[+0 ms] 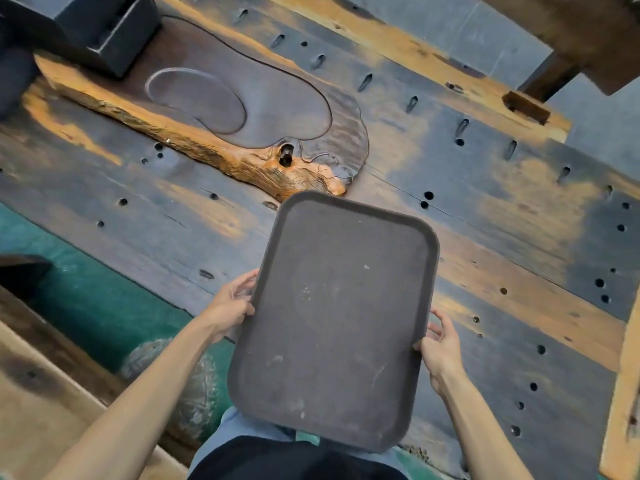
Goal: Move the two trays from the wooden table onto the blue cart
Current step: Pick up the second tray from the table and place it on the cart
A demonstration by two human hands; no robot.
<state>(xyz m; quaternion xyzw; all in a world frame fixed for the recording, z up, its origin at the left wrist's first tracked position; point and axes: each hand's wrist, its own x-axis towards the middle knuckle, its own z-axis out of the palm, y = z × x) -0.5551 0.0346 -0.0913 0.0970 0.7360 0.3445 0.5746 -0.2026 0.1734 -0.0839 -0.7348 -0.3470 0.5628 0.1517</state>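
A dark grey rectangular tray (336,320) with rounded corners hangs in front of my body, above the near edge of the wooden table (502,237). My left hand (232,303) grips its left long edge and my right hand (440,344) grips its right long edge. The tray's inside is bare and scuffed. No second tray and no blue cart are in view.
A carved wooden tea board (242,109) lies on the table beyond the tray. A dark box (100,26) stands at the far left corner. The table's top has many drilled holes. Green floor (86,289) shows at the left, and a wooden bench (41,393) at lower left.
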